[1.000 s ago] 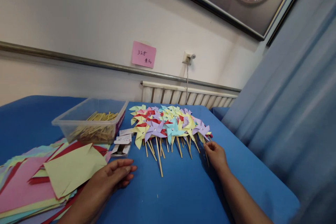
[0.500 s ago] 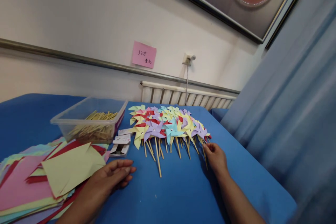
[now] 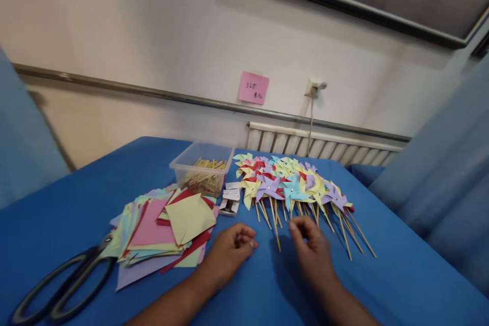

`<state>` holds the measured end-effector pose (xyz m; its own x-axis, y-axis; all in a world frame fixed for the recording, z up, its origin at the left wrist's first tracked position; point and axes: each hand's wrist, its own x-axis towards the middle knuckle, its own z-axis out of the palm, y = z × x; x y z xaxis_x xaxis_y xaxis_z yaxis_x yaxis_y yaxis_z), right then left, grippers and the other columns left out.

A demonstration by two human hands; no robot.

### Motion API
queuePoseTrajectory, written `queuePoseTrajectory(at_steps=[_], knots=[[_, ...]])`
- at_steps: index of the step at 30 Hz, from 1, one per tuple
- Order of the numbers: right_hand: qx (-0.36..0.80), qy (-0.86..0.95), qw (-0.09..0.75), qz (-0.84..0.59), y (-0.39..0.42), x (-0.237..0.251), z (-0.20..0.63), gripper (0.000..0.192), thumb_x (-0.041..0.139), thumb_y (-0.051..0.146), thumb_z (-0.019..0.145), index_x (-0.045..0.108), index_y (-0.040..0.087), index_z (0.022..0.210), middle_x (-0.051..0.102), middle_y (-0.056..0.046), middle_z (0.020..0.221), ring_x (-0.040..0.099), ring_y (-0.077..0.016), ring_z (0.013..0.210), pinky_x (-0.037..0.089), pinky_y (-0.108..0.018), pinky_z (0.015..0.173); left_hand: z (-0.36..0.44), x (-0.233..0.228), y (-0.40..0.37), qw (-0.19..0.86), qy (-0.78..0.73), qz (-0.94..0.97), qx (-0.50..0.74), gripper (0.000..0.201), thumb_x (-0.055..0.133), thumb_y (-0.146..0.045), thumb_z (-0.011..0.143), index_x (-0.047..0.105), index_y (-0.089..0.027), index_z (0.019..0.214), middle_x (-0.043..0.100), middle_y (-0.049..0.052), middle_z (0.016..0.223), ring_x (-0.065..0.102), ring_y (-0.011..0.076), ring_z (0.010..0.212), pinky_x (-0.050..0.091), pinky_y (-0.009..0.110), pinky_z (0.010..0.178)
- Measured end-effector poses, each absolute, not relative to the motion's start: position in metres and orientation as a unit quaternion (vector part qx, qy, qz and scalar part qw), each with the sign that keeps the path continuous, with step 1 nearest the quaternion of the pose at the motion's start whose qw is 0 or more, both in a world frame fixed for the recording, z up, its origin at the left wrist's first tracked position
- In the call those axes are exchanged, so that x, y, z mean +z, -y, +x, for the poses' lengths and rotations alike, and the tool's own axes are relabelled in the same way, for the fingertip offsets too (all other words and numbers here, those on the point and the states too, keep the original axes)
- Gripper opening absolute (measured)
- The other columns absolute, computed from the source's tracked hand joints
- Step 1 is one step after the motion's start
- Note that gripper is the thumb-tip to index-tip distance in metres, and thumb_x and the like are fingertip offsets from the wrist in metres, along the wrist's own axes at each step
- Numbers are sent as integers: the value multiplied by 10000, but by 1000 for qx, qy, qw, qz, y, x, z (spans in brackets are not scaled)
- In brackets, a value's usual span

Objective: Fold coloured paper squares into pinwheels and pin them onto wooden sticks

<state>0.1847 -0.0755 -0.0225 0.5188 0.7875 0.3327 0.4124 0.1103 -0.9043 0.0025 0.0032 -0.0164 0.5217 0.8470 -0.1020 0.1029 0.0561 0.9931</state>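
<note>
A: Where are the hands, taking the pile of pinwheels [image 3: 290, 183] as the landmark?

B: Both lie on the blue desk [image 3: 397, 285], just on the near side of the pile. The right hand [image 3: 311, 252] is close in front of the wooden sticks that poke out of it, its fingers [image 3: 296, 226] curled inward and empty. I cannot tell whether a fingertip touches the nearest stick [image 3: 275, 226].

A: And the left hand [image 3: 229, 252]?

B: Left of the right hand, near it, also in front of the pile. Its fingers [image 3: 244, 242] are loosely curled into a soft fist, holding nothing that shows.

A: How do the pinwheels lie?

B: Flat and overlapping, yellow, purple, red and light blue, sticks pointing toward the person. A few sticks fan out at the pile's right end.

A: What else is around the pile?

B: Just left of it stands a clear plastic box [image 3: 202, 168] with loose wooden sticks inside. In front of that box, touching the pile's left edge or nearly so, sits a small white packet [image 3: 230, 201]. Further left is a stack of coloured paper squares [image 3: 164, 229], a folded yellow sheet on top. Well left of the pile, beyond the papers, lie black-handled scissors [image 3: 64, 285]. Behind the pile on the wall is a pink note [image 3: 253, 87].
</note>
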Motion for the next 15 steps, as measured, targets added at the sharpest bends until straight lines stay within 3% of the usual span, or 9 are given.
queuePoseTrajectory(at_steps=[4,8,15], knots=[[343,415,660,-524,41,-14,105,102,564,283,786,585,187,813,593,1,717,549,-145,613,424,-248,578,-3,-11,-4,554,-390,659,327,91,582,-252,709,623,-172,722,656,10,654,589,169,632,430,273,611],[367,327,723,-485,17,-25,79,105,586,251,741,583,187,824,591,14,715,550,-130,619,440,-242,594,-11,-8,-13,481,-438,666,365,107,534,-233,722,615,-164,715,639,5,661,587,171,644,431,277,628],[442,378,663,-471,23,-44,93,111,622,280,752,591,186,802,560,40,636,423,-78,467,328,-191,447,-17,-1,-14,385,-460,728,331,152,499,-220,762,633,-190,828,649,-3,693,609,170,660,448,268,612]])
